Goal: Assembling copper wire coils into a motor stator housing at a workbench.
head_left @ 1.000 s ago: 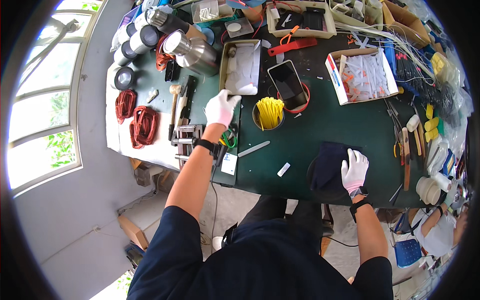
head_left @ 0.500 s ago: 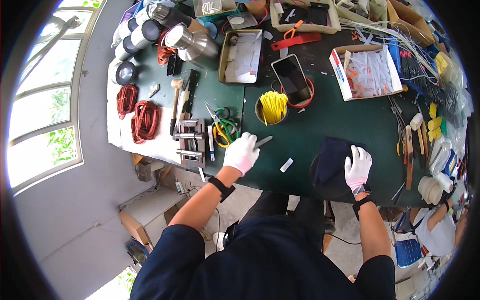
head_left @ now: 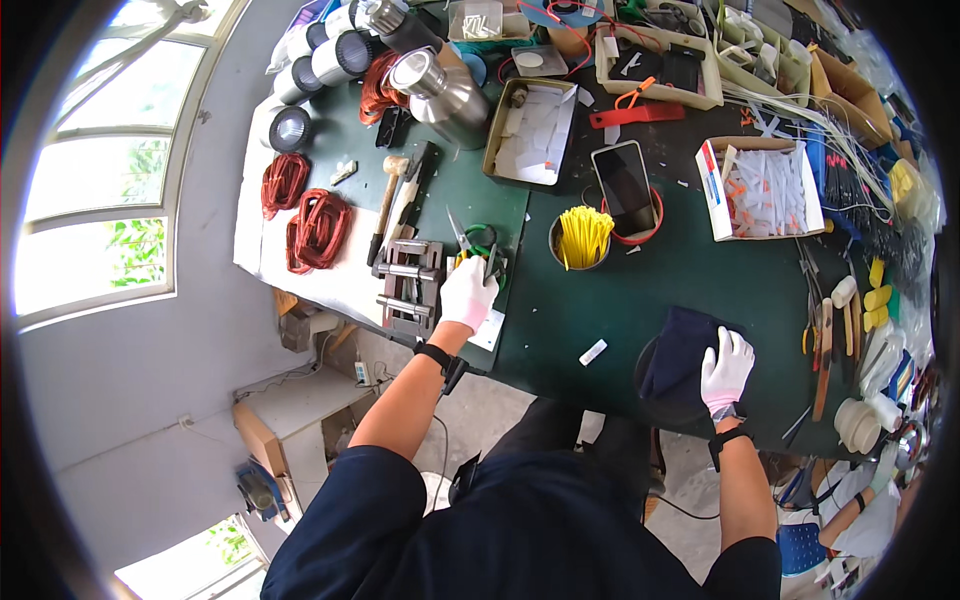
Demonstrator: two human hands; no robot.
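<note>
My left hand [head_left: 468, 292], in a white glove, is closed round a slim grey blade-like tool [head_left: 490, 262] whose tip sticks out above the fingers; its exact kind is hidden. Just beyond lie scissors [head_left: 458, 230] with green and yellow handles, partly covered by the hand. To the left is a metal clamp-like fixture [head_left: 411, 285] with bars. A white card [head_left: 488, 330] shows beside the wrist. My right hand [head_left: 728, 368], gloved too, rests with outstretched fingers on the edge of a folded dark blue cloth [head_left: 684, 350] on a dark round thing.
A small white piece [head_left: 593, 352] lies mid-table. Farther back stand a cup of yellow strips [head_left: 584, 238], a phone [head_left: 622, 188], a tin [head_left: 496, 160] of white pieces and a steel bottle [head_left: 455, 108]. Hand tools [head_left: 822, 360] lie at right; red wire coils [head_left: 322, 230] at left.
The whole view has shifted, so the table's things sit farther right. My left hand has moved left toward the scissors, and the grey tool now points away from me. My right hand stays at the cloth.
</note>
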